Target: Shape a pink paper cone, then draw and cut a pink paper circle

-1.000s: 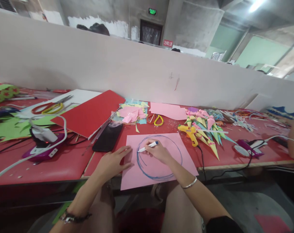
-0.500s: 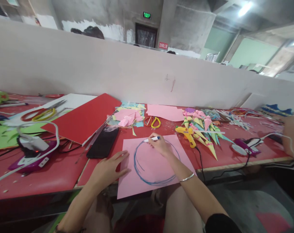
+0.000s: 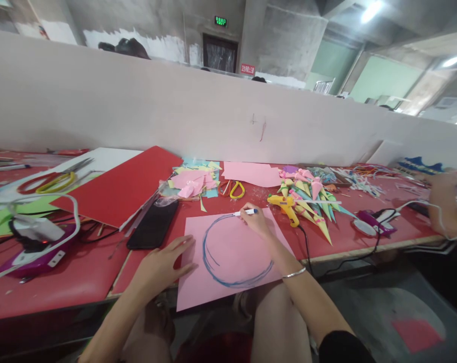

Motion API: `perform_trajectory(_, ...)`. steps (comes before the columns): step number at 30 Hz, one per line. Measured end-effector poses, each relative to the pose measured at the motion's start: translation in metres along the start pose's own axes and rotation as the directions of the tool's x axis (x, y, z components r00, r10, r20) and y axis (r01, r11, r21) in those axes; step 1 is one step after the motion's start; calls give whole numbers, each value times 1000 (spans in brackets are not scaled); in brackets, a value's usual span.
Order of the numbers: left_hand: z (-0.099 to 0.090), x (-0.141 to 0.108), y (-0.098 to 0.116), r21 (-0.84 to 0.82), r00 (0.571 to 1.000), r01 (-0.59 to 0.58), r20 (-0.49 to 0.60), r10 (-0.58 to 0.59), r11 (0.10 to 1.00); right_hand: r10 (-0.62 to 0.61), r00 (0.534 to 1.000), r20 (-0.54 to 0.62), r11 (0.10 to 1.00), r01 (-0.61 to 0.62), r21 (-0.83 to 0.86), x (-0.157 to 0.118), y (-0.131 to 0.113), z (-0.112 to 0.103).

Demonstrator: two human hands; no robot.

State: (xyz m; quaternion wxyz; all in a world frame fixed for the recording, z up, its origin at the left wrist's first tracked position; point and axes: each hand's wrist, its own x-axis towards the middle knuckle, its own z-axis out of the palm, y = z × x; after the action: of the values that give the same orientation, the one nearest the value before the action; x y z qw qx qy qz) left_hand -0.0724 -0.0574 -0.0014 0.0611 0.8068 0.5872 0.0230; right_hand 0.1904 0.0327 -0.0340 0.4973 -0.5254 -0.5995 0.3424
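Note:
A sheet of pink paper lies at the table's front edge, its lower part jutting past the edge. Several overlapping blue lines form a large circle on it. My right hand is closed around a white marker with a blue end, and its tip meets the paper at the top of the circle. With fingers apart, my left hand rests on the sheet's left side. The right forearm hides the circle's right part.
A black phone lies left of the paper, by a red board and scissors. To the right are a yellow glue gun and several paper cones. Purple power strips sit on both sides. Another person's arm is at far right.
My right hand has moved the marker rightward along the top of the circle, leaving more blue line behind it. My left hand stays on the paper. The whole view has shifted slightly.

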Motion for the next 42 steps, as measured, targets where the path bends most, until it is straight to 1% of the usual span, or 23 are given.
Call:
perform_trajectory(5,1,1,0,13,1000,-6,6,6,1000,3,999,-40,999,-4,-37,-2,4,-10)
perform_trajectory(13,1,1,0,15,1000,-9,18,9,1000,-5,996,-90,992,-7,-125,-9,0,-22)
perform_trajectory(20,-4,0,4,12,1000,-12,-5,12,1000,-19,989,-147,985,-6,-173,-16,1,-30)
perform_trajectory(26,-5,-4,4,0,999,-14,-42,14,1000,-69,981,-181,991,47,-121,-34,1,-38)
perform_trajectory(30,-2,-6,2,28,998,-6,-69,8,1000,-52,981,-188,998,46,-36,-55,2,-42)
perform_trajectory(33,-1,-7,2,63,997,19,-70,-15,998,-39,987,-158,999,43,25,-68,-1,-42)
perform_trajectory(35,-1,-8,6,43,991,34,-130,-29,998,-32,989,-146,997,41,59,-75,-6,-38)
perform_trajectory(36,-1,-8,10,-9,981,33,-189,-34,999,-30,989,-145,996,42,84,-78,-10,-35)
perform_trajectory(37,-3,-8,16,-103,964,17,-263,-43,995,-32,990,-140,991,49,122,-82,-15,-32)
perform_trajectory(38,-4,-9,23,-232,939,-16,-339,-65,973,-41,990,-132,984,63,169,-85,-21,-28)
perform_trajectory(39,-7,-9,32,-391,915,-73,-392,-94,917,-61,992,-111,964,87,251,-89,-29,-23)
perform_trajectory(40,-10,-9,42,-562,888,-142,-436,-146,815,-100,992,-83,933,122,337,-93,-39,-19)
perform_trajectory(41,-14,-10,53,-705,889,-202,-423,-174,679,-148,987,-63,902,161,400,-97,-49,-15)
perform_trajectory(42,-19,-10,63,-811,902,-253,-394,-174,528,-189,981,-47,874,190,446,-101,-60,-11)
